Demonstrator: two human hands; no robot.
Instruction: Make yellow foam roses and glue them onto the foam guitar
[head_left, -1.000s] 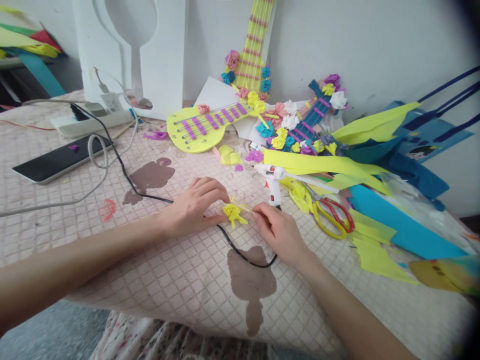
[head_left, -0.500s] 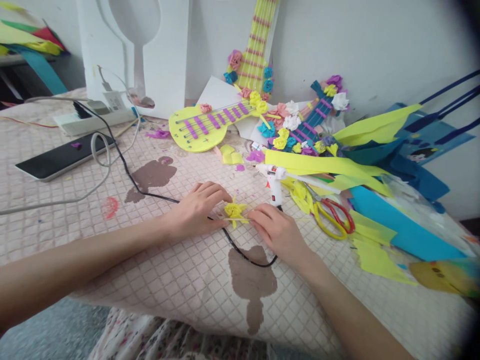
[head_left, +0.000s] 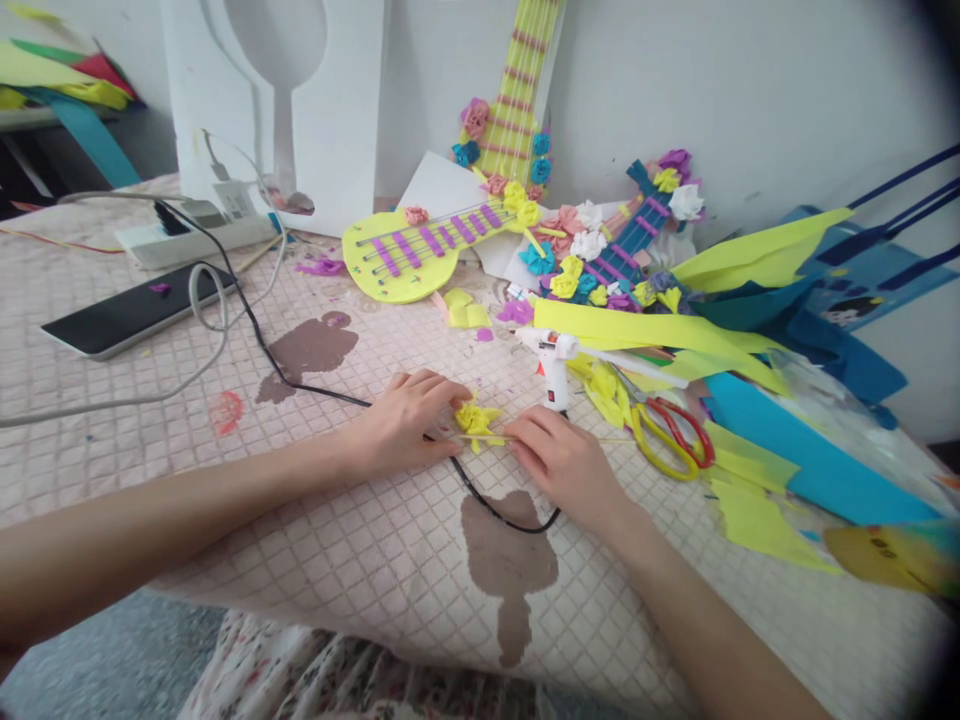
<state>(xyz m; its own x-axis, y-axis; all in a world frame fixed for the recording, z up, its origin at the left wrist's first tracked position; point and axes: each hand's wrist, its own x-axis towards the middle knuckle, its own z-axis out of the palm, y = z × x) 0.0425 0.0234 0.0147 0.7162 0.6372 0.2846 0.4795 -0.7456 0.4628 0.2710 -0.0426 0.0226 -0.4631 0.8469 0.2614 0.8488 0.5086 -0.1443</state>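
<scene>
Working at the yellow flower (head_left: 475, 416), the right hand (head_left: 566, 460) pinches a thin stick (head_left: 487, 438), left hand (head_left: 405, 422) loosely spread, and steadiness seems needed next.

On the bench (head_left: 360, 560), a paper flower (head_left: 474, 418) lies between the left hand (head_left: 412, 420) and right hand (head_left: 562, 460). A glue gun (head_left: 553, 372) lies beyond the latter, scissors (head_left: 643, 405) to its right. Farther back lies a toy guitar (head_left: 405, 258); far left, a power strip (head_left: 146, 246).

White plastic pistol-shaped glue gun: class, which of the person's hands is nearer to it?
Right: the right hand is just on the near side of the glue gun; the left hand is farther, to its left, beside the crumpled yellow paper flower.
</scene>
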